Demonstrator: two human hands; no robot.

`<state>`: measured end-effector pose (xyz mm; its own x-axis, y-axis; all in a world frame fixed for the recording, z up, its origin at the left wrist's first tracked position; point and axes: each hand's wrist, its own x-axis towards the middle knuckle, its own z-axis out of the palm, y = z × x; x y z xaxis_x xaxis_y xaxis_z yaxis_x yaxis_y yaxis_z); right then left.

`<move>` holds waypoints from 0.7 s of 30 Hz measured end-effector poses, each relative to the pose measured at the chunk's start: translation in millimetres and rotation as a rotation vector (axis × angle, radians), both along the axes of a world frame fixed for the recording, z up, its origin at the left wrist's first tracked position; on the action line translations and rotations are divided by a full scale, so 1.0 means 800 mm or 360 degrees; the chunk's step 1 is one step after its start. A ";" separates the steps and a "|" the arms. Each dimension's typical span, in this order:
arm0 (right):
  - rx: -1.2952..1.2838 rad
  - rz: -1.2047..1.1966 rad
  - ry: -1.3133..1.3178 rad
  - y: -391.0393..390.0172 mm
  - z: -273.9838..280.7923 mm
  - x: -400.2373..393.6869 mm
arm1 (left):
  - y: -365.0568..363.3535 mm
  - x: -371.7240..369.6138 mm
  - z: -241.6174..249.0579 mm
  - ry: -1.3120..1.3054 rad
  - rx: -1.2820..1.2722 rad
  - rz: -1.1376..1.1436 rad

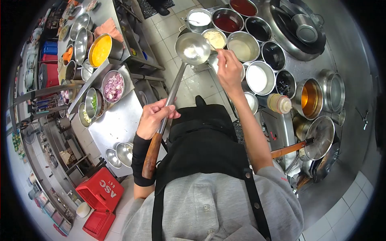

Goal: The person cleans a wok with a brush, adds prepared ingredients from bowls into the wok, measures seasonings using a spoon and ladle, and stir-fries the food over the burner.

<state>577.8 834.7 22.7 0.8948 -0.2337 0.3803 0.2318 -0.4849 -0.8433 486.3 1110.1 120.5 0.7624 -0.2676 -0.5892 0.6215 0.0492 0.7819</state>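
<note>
A large steel ladle (174, 88) with a wooden handle end slants up across my front, its round bowl near the sauce pots. My left hand (155, 116) is closed around the metal shaft, above the wooden part. Something pale, perhaps a reflection, shows inside the bowl. At the bowl's right rim, my right hand (230, 72) has its fingers pinched together. A short thin piece shows between those fingers and the rim; I cannot make out what it is. Close beyond the hands stand a pot of pale yellow powder (214, 38) and a pot of white powder (199, 18).
Several pots of dark and red sauces crowd the right counter, with a squeeze bottle (279, 103) and a pot of amber liquid (311, 99). A strainer with a wooden handle (287, 150) juts toward my right side. Chopped onions in a bowl (113, 86) stand on the left table.
</note>
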 end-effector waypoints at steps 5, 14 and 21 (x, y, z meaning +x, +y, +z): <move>0.0140 -0.0120 0.0034 -0.016 0.053 -0.018 | 0.001 0.004 0.010 -0.0007 -0.0121 0.0037; 0.0861 -0.0385 0.0469 -0.038 -0.113 0.072 | 0.022 -0.017 -0.009 -0.0133 0.0019 -0.0011; 0.1211 -0.0454 0.0356 -0.045 -0.111 0.076 | 0.016 -0.015 -0.019 -0.0060 -0.0060 0.0042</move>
